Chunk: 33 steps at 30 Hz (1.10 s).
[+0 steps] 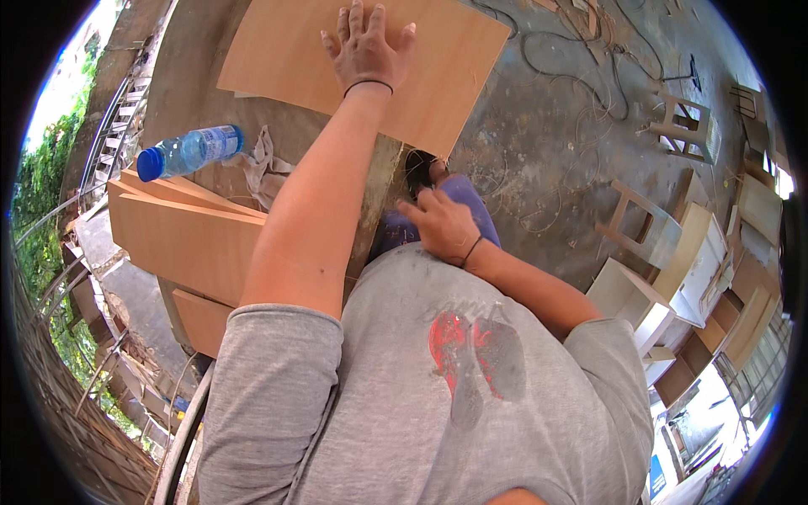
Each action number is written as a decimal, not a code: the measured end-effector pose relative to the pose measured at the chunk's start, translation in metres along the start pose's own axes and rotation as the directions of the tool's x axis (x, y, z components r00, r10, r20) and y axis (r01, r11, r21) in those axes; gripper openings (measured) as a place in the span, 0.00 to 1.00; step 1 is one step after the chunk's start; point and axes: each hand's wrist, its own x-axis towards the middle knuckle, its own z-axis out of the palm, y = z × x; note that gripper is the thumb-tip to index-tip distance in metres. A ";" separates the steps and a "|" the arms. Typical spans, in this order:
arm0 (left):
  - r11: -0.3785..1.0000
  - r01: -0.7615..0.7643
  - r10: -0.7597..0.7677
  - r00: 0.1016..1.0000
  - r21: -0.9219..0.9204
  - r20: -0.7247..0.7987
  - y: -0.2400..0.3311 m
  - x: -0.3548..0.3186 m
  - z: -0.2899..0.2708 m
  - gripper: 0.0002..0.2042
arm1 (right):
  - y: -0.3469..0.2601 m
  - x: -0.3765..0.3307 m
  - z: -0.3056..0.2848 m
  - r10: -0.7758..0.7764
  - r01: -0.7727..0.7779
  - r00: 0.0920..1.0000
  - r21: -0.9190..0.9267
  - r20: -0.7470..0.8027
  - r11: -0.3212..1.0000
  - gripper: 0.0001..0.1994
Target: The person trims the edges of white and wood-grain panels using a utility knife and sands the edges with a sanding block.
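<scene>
My left arm reaches far forward, and my left hand (367, 52) lies on a light wood-grain panel (450, 71), fingers spread and pressed flat. The panel rests on a brown work surface (192, 93), its right corner jutting past the edge. Close to my body, over my lap, is my right hand (446, 225), its fingers loosely bent and apart, with nothing visible in them. It is by my purple-clad leg (467, 195). A clear bottle with a blue cap (198, 151) lies on its side left of my left forearm, beside a crumpled pale rag (265, 168).
Several stacked wooden boards (185, 240) sit at the left, under the bottle. A dark cable (572, 76) snakes over the stained concrete floor (539, 151). Wooden frames (640, 223) and open box-like cabinets (627, 299) stand along the right. Metal railings (93, 160) and greenery line the far left.
</scene>
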 end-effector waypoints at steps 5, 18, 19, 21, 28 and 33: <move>1.000 0.002 -0.002 1.000 0.001 0.011 -0.004 -0.002 0.001 0.29 | 0.030 0.034 -0.052 0.245 -0.251 0.929 0.014 -0.277 0.968 0.19; 1.000 0.008 -0.008 0.999 0.001 0.042 -0.001 -0.001 -0.005 0.28 | 0.019 0.031 -0.044 0.284 -0.302 0.942 -0.082 -0.177 0.950 0.19; 1.000 0.009 -0.009 1.000 0.002 0.029 0.001 0.003 -0.005 0.28 | 0.016 0.024 -0.034 0.198 -0.200 0.965 0.008 -0.173 0.980 0.18; 1.000 0.016 -0.016 1.000 0.007 0.025 0.003 0.002 -0.006 0.28 | 0.005 0.008 -0.017 0.149 -0.149 0.982 0.003 -0.113 0.989 0.19; 1.000 0.003 -0.003 0.999 0.006 0.031 -0.003 0.002 -0.003 0.28 | 0.018 0.039 -0.060 0.277 -0.285 0.957 -0.113 -0.086 0.952 0.20; 1.000 0.010 -0.011 0.999 0.024 0.045 0.001 -0.001 -0.003 0.29 | 0.006 0.017 -0.024 0.173 -0.174 0.977 0.002 -0.123 0.985 0.20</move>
